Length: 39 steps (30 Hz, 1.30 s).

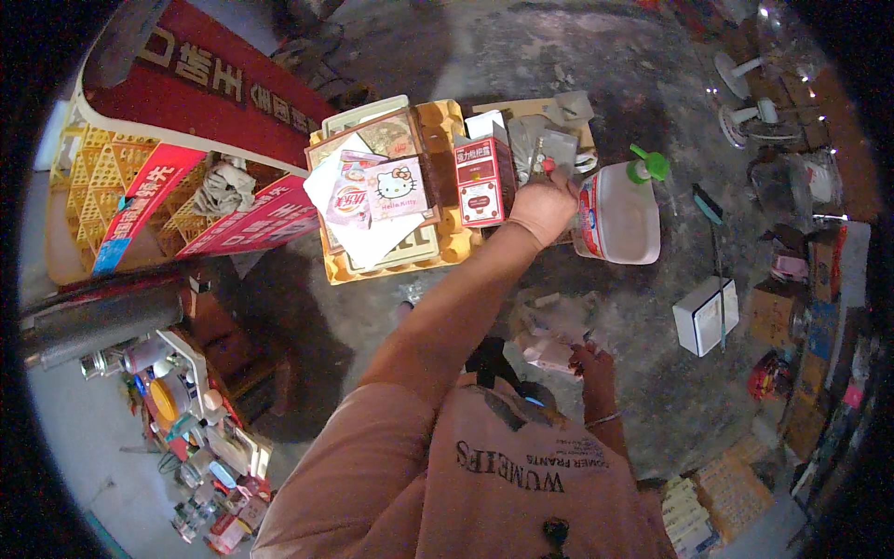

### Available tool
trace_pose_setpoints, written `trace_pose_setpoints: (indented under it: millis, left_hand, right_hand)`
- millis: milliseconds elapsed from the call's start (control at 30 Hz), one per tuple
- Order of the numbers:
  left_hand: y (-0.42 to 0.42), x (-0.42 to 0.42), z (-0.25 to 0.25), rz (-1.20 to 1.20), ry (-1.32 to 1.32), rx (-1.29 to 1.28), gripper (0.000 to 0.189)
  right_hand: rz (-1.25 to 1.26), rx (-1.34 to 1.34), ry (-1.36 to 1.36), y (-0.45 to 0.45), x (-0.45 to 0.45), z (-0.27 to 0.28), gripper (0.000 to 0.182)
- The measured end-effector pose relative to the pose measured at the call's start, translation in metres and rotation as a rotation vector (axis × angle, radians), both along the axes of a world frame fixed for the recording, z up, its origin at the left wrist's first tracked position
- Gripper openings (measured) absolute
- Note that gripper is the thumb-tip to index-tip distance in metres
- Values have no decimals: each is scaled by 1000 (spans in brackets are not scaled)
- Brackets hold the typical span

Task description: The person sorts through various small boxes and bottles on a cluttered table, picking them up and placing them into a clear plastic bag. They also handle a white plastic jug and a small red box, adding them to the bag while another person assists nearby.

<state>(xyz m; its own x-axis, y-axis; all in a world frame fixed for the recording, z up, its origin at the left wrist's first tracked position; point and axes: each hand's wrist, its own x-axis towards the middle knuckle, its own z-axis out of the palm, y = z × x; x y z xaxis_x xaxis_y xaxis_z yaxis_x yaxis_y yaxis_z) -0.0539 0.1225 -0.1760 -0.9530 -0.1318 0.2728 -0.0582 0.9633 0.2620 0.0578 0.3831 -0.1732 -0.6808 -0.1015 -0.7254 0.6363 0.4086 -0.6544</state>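
My left hand (pixel 547 212) reaches forward, its fingers bent down at a small red item (pixel 549 165) among clear plastic packaging (pixel 559 147). Whether the fingers grip it is hidden by the hand itself. Just left of this hand a red and white box (pixel 480 183) stands upright with its top flap raised. To the right is a large translucent plastic jug (pixel 621 216) with a green pump top (pixel 649 165). Lower down, close to my body, my right hand (pixel 595 365) has its fingers closed at the edge of a thin, pale plastic bag (pixel 553 342).
A yellow egg tray (pixel 450 112) bears a framed picture (pixel 391 133), white paper (pixel 380 244) and a pink Hello Kitty card (pixel 398 187). Beyond are a red printed board (pixel 209 70), a white box (pixel 707 318), cardboard boxes (pixel 774 314) and a table of small goods (pixel 209 447).
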Motion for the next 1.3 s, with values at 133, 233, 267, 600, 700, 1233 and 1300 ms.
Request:
trace_pose_setpoints:
  millis: [133,233,267,600,700,1233,1300]
  left_hand:
    - [0,-13,-22,38,-174,41,18]
    - [10,-4,-9,39,-197,77,22]
    - [12,7,4,23,-132,117,26]
    - [-20,84,-1,591,160,411,75]
    - [-25,71,-10,718,109,680,79]
    - [-53,51,-23,975,-241,1025,81]
    - [-52,59,-36,904,-79,1066,77]
  right_hand:
    - [-40,-32,0,3,5,-3,18]
    - [-53,-37,13,5,5,-4,18]
    - [-39,-33,28,9,6,-9,17]
    - [-23,16,-17,1,-1,-14,21]
    - [41,9,31,-5,-3,-8,20]
    - [20,-37,-31,-4,1,-21,18]
    - [27,-46,-20,-6,2,-15,16]
